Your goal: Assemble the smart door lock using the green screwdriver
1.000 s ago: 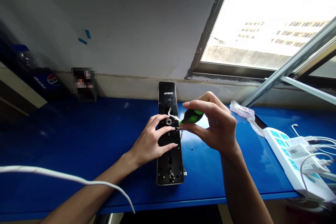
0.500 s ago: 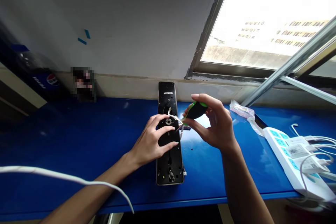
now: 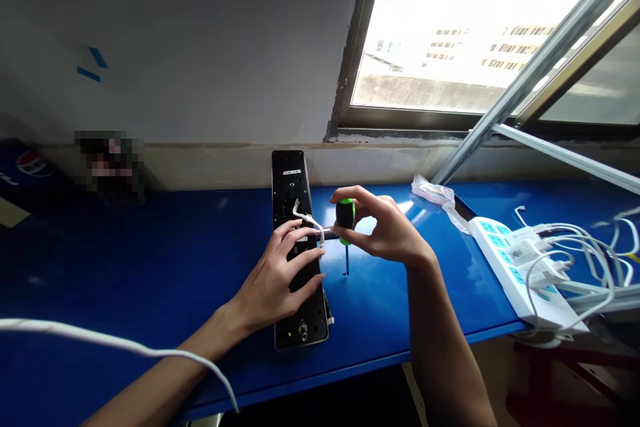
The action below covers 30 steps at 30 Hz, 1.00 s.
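My left hand (image 3: 277, 277) lies across a long black door-lock panel (image 3: 291, 183), its fingers spread and the fingertips at the panel's right edge. Beside those fingers a white cable (image 3: 310, 219) runs from the panel over that edge. My right hand (image 3: 393, 237) is closed on the green-and-black handle of a screwdriver (image 3: 345, 215), between thumb and fingers. The screwdriver stands upright to the right of the panel, its tip down by a small dark screw (image 3: 344, 273) on the blue table. Whether tip and screw touch, I cannot tell.
A white power strip (image 3: 500, 267) with plugs and tangled cables lies on the right of the blue table (image 3: 200, 240). Behind it is a clear plastic bag (image 3: 434, 192). A loose white cable (image 3: 125, 341) crosses above my left forearm. A metal strut (image 3: 530, 53) slants before the window.
The screwdriver has gone from tilted, with its tip at the panel, to upright over the table by the screw. The view has swung right. My left hand stays on the panel.
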### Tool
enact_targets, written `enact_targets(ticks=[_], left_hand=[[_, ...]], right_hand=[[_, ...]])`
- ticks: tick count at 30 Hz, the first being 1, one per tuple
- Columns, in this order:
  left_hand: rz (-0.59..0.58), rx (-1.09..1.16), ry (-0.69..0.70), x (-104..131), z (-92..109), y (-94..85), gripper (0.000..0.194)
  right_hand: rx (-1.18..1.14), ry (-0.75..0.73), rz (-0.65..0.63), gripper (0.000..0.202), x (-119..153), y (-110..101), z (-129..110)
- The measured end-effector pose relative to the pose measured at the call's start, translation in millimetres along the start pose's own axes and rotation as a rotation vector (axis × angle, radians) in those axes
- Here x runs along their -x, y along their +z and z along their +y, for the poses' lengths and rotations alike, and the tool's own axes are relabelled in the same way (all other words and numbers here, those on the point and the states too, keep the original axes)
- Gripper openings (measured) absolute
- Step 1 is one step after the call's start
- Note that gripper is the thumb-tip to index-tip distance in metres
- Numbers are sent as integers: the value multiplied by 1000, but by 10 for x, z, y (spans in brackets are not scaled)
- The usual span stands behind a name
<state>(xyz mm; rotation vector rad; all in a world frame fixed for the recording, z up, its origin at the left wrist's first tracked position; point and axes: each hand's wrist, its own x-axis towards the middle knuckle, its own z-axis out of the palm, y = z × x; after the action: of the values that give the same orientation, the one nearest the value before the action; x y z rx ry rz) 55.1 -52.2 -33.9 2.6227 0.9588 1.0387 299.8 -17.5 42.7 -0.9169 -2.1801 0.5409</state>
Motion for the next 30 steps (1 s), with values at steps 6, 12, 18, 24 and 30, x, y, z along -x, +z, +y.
enact_targets(ticks=[6, 12, 18, 24, 30], left_hand=[[12, -2, -3, 11, -21, 0, 33], [22, 11, -3, 16, -7, -1, 32], [95, 48, -13, 14, -85, -115, 30], [129, 148, -27, 12, -229, -280, 24], [188, 129, -36, 17, -272, -238, 16]], right_hand=[[-17, 6, 7, 41, -5, 28, 32], [-20, -2, 30, 43, 4, 17, 36], [-108, -116, 175, 44, -181, -17, -201], [-136, -233, 195, 47, -562, 4, -464], [-143, -271, 208, 46, -716, 88, -478]])
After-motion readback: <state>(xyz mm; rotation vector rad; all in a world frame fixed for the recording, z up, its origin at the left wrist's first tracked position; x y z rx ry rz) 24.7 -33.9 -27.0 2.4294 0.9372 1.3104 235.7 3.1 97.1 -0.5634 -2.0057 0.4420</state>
